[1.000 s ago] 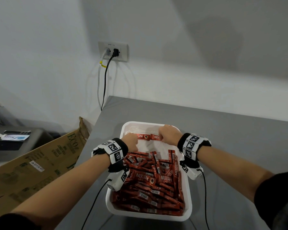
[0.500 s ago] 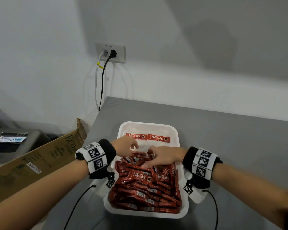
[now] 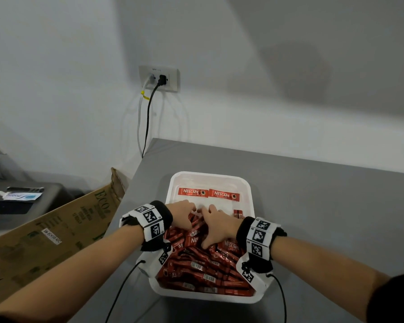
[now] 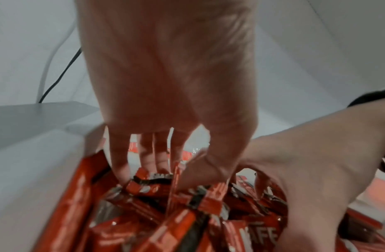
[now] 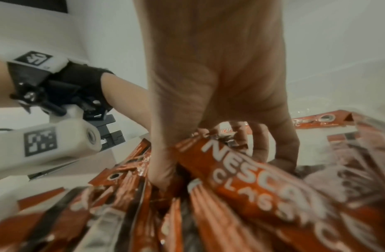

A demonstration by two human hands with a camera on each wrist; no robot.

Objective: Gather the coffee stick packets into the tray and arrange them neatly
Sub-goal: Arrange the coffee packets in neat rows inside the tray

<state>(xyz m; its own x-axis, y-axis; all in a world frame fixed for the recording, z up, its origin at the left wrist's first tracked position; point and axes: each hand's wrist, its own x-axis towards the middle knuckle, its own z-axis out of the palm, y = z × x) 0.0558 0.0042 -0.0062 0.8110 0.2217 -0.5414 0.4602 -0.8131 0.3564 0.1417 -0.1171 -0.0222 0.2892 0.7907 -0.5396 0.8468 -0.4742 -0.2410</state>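
A white tray (image 3: 171, 190) on the grey table holds a jumbled pile of red coffee stick packets (image 3: 203, 269) in its near half. Two packets (image 3: 193, 192) lie end to end in a row at the far end, and another packet (image 3: 238, 214) lies by the right wall. Both hands are at the pile's far edge, close together. My left hand (image 3: 184, 214) reaches down with fingers and thumb pinching a packet (image 4: 148, 183). My right hand (image 3: 214, 226) has thumb and fingers curled round a packet (image 5: 228, 163).
The grey table (image 3: 324, 206) meets the wall at the back; its left edge runs beside an open cardboard box (image 3: 56, 231). A wall socket (image 3: 159, 78) with two cables is above. Wrist-camera cables (image 3: 121, 292) trail towards me.
Both hands left the two packets at the tray's far end and drew back to the pile. They now grip packets at its far edge.
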